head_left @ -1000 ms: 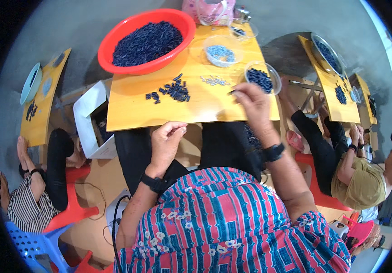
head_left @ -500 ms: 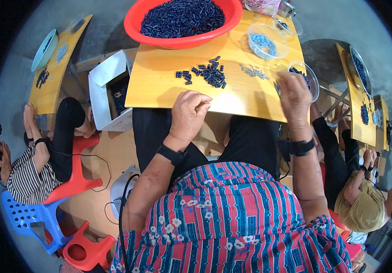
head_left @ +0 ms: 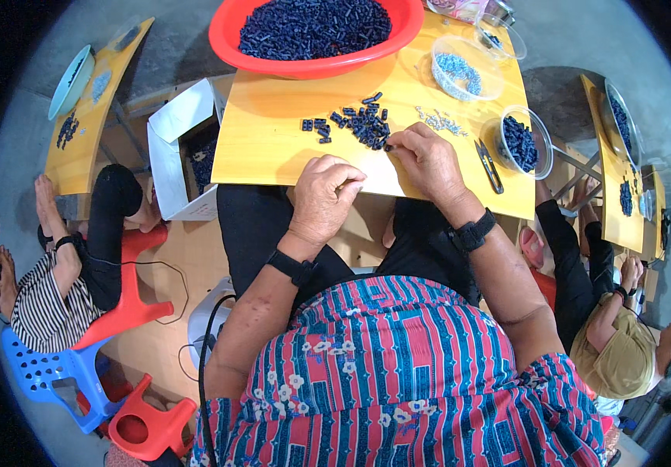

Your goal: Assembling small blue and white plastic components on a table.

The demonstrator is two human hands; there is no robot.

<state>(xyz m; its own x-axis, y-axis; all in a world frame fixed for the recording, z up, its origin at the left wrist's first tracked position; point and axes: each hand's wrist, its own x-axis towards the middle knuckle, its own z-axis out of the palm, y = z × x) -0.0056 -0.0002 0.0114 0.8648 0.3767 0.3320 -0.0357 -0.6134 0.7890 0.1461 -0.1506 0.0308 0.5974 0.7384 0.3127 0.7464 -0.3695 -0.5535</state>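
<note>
My left hand (head_left: 324, 196) hovers at the table's near edge, thumb and fingers pinched together; whatever they hold, if anything, is hidden. My right hand (head_left: 431, 162) reaches down at the near right side of a pile of small dark blue plastic pieces (head_left: 367, 124). Its thumb and forefinger close on one dark blue plastic piece (head_left: 388, 147) at the pile's edge. Beyond that hand lie scattered small silvery parts (head_left: 441, 122). To its right rest black-handled thread snips (head_left: 490, 166), beside a clear tub (head_left: 549, 148) of dark pieces.
A big red basin (head_left: 223, 50) heaped with dark pieces stands at the table's far side. Right of it sits a clear tub (head_left: 497, 84) of silvery parts. An open white box (head_left: 166, 175) is left of the yellow table (head_left: 258, 159). People sit at tables on both sides.
My right hand has swung left from over the right-hand tub to the dark pile and pinched a piece, uncovering the snips. My left hand stays nearly in place.
</note>
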